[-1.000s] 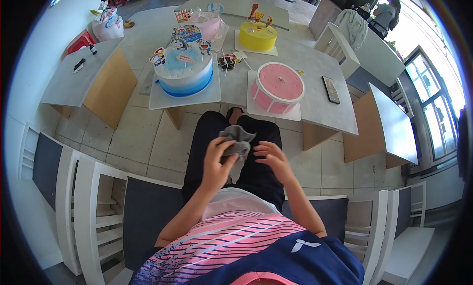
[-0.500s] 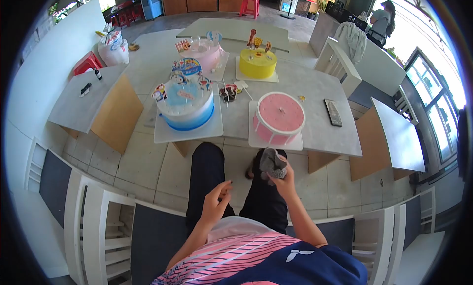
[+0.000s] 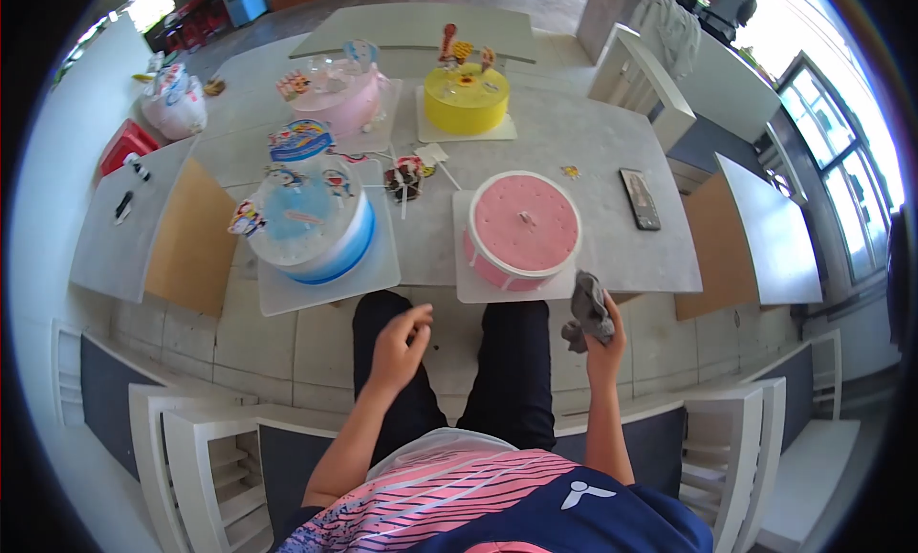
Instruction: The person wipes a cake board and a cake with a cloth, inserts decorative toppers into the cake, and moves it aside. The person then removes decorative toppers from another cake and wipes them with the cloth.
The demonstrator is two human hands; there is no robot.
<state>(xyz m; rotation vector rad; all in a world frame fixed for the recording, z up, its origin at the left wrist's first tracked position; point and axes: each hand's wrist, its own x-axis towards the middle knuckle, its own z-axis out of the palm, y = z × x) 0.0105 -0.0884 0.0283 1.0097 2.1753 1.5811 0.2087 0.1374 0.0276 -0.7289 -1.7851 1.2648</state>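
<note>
A crumpled grey cloth (image 3: 591,307) hangs from my right hand (image 3: 605,347), whose fingers are closed around it. The hand is just in front of the table edge, to the right of a round pink cake (image 3: 526,220) with a white rim. That cake sits on a white square board (image 3: 468,283). Over my left thigh, my left hand (image 3: 397,349) is raised with loosely bent fingers and nothing in it. Nearest to it is a blue and white cake (image 3: 320,228) with cartoon toppers (image 3: 300,140), on another white board (image 3: 381,276).
Further back on the grey table (image 3: 612,252) are a yellow cake (image 3: 466,104) and a pale pink cake (image 3: 337,104). Dark-headed sticks (image 3: 404,177) lie between the cakes. A phone (image 3: 640,199) rests at the right. White chairs (image 3: 660,99) and side tables (image 3: 755,228) stand around.
My right hand has moved right and slightly up with the grey cloth. My left hand has risen toward the table edge. The view has tilted down and shifted, so the cakes appear further left.
</note>
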